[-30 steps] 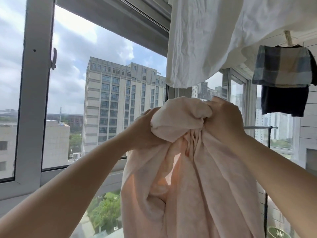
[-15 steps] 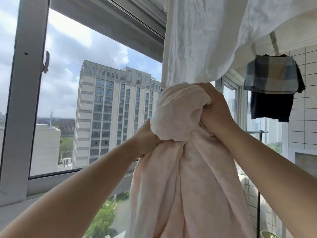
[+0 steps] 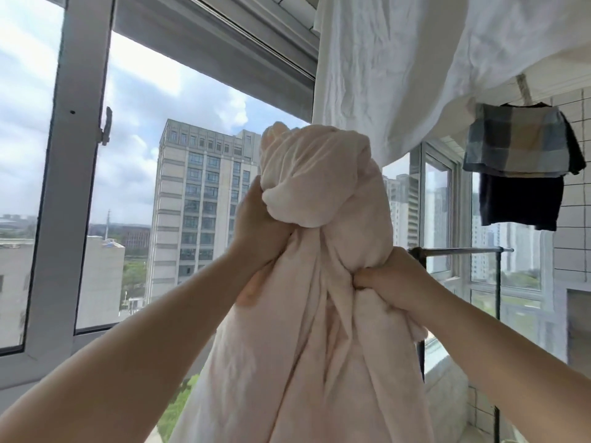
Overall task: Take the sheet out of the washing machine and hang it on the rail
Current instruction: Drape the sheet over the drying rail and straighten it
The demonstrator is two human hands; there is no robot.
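From the head camera, both arms reach up with a bunched pale pink sheet [image 3: 307, 282] raised in front of the window [image 3: 80, 187]. The left hand [image 3: 259, 231] clenches the cloth just under its knotted top; the right hand [image 3: 396, 282] grips a fold lower down. A white sheet [image 3: 399, 75] hangs overhead, seemingly touching the bundle's top. A metal rail [image 3: 460, 250] runs behind the right hand.

Bare metal rail [image 3: 460, 250] beside window
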